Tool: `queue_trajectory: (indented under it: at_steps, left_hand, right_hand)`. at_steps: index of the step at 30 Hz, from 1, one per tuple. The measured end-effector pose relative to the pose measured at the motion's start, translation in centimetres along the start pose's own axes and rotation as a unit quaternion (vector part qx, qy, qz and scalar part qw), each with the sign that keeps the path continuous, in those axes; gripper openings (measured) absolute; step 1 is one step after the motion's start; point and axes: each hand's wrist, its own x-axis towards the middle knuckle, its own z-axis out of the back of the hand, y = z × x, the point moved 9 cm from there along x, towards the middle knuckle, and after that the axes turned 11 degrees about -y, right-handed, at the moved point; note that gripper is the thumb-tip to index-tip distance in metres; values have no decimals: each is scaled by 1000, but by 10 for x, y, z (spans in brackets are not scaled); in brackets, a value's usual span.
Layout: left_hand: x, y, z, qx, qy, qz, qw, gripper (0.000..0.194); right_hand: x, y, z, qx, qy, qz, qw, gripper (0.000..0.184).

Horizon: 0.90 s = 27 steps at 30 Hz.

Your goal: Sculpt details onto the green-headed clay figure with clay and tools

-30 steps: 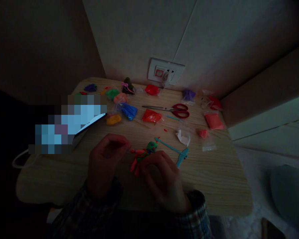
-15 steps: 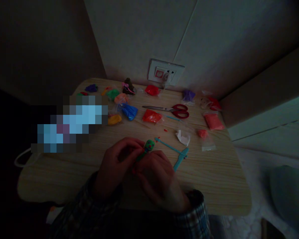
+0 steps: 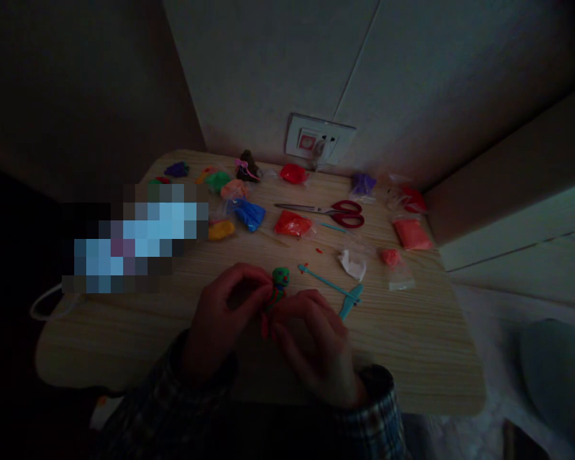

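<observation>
A small clay figure point(image 3: 281, 277) stands between my hands, with a green head, dark eyes, a red spot and a red-and-green striped body. My left hand point(image 3: 225, 310) pinches its left side with thumb and forefinger. From the other side, the closed fingers of my right hand point(image 3: 311, 342) grip the body low down. A reddish part of the figure hangs beneath, partly hidden by the fingers. Just right of the hands lie a thin blue modelling stick point(image 3: 328, 281) and a blue clay knife point(image 3: 351, 300), crossing near their ends.
Scissors point(image 3: 321, 209) with red handles lie beyond the hands. Bags of clay surround them: red point(image 3: 293, 223), blue point(image 3: 249, 214), pink point(image 3: 412, 234), purple point(image 3: 364, 184). A white clay piece point(image 3: 352, 264) sits at right. A brown clay figure point(image 3: 246, 167) stands by the wall socket point(image 3: 319, 139).
The figure has shifted slightly left and turned more upright, so its striped body and lower reddish part show more. Both hands keep hold of it; the right fingers have moved a little.
</observation>
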Motion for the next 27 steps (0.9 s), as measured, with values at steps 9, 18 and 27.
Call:
queue_trajectory:
  at_steps: [9,18,27]
  left_hand:
    - [0,0,5,-11,-24,-6,1000,4]
    - [-2,-1,1,-9,-1,-7,1000,6]
    - [-4,1,-1,-19,0,29,999,7]
  right_hand:
    - [0,2,-4,9,21,7,1000,10]
    - [2,3,-2,4,10,11,1000,18]
    - [-4,-16,16,-20,-84,-83,993,10]
